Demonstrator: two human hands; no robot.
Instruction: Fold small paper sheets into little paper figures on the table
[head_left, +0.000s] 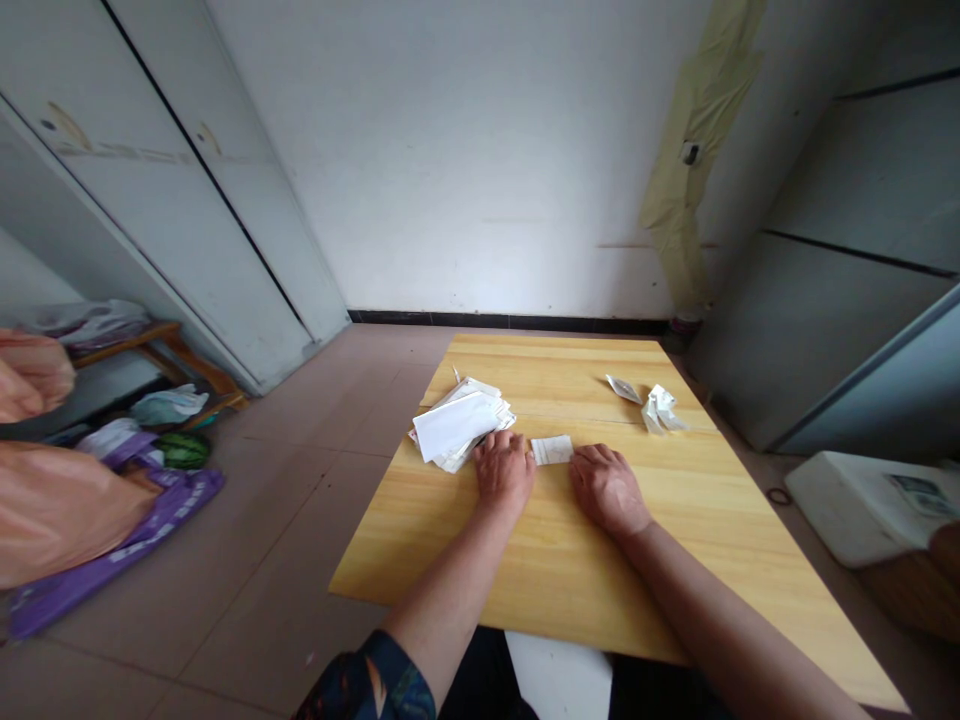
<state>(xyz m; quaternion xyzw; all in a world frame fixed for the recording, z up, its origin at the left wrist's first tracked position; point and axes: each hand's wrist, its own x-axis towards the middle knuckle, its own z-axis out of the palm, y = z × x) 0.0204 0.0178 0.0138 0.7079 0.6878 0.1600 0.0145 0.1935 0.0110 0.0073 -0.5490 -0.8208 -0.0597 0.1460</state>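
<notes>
My wooden table (679, 530) runs ahead of me toward the wall, its grain lying crosswise. On it, at about eleven o'clock, a loose stack of white envelopes and paper (457, 425) sits within easy reach of my left hand (504, 470), its top sheet slanting from seven to one. Farther out at one o'clock lie crumpled paper (660, 408) and a small printed packet (624, 389). Both hands rest palm down and open, gripping nothing; my left fingers (499, 447) touch the stack's near edge. My right hand (606, 490) lies just beside a small folded paper slip (552, 450), which sits between my hands, its long axis running crosswise from nine to three.
</notes>
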